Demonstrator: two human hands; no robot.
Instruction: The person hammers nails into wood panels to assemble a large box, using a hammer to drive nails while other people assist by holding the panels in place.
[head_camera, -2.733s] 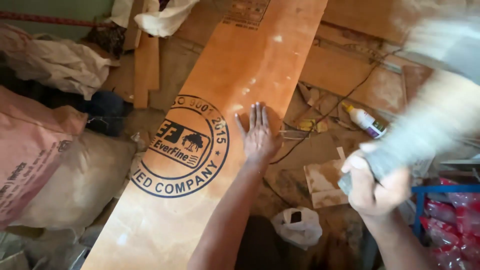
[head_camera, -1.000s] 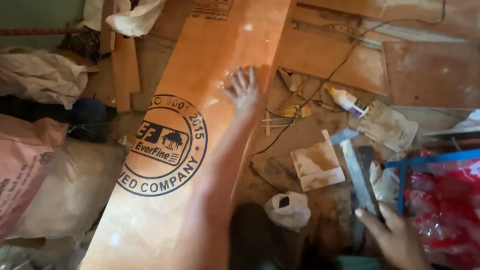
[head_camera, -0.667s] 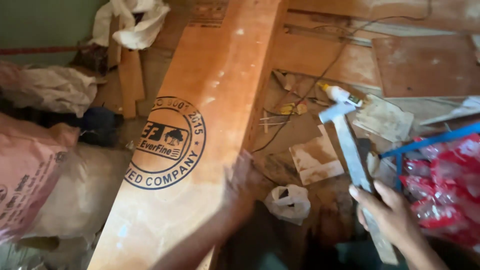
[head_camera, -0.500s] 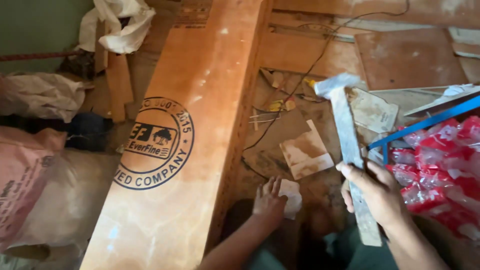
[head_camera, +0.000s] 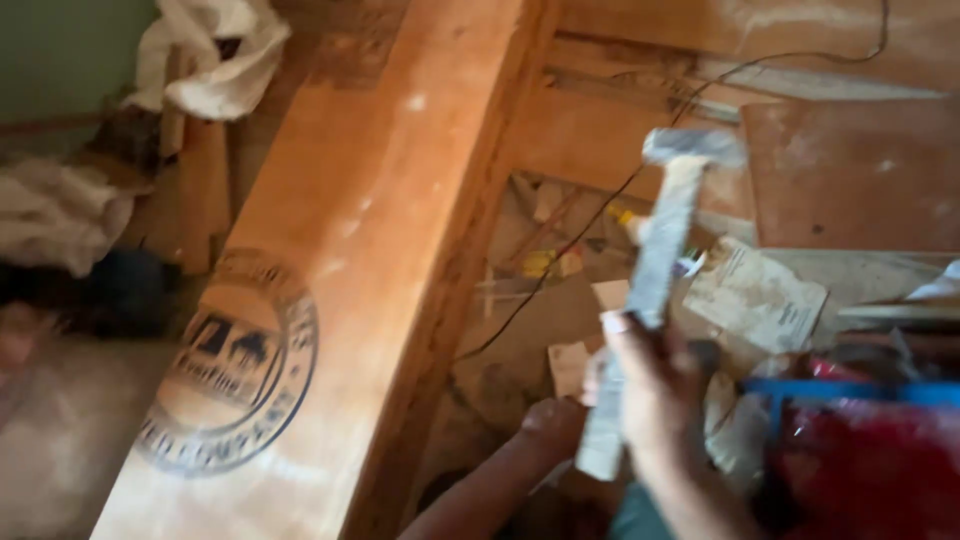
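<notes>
The hammer (head_camera: 662, 250) stands upright in the right hand (head_camera: 650, 400), fingers wrapped about the lower handle so the metal head sits high, over the littered floor right of the plywood board (head_camera: 370, 250). The left hand (head_camera: 553, 420) is low by the scraps; blur hides whether it grasps anything. Half a second ago it lay on a white bag, and the hammer leaned further right, nearer the red packets (head_camera: 860, 470)

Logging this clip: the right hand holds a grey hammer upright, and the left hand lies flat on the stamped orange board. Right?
Not quite. In the head view the left hand is off the stamped orange board, low beside its edge among floor scraps. The right hand does hold the grey hammer upright.
</notes>
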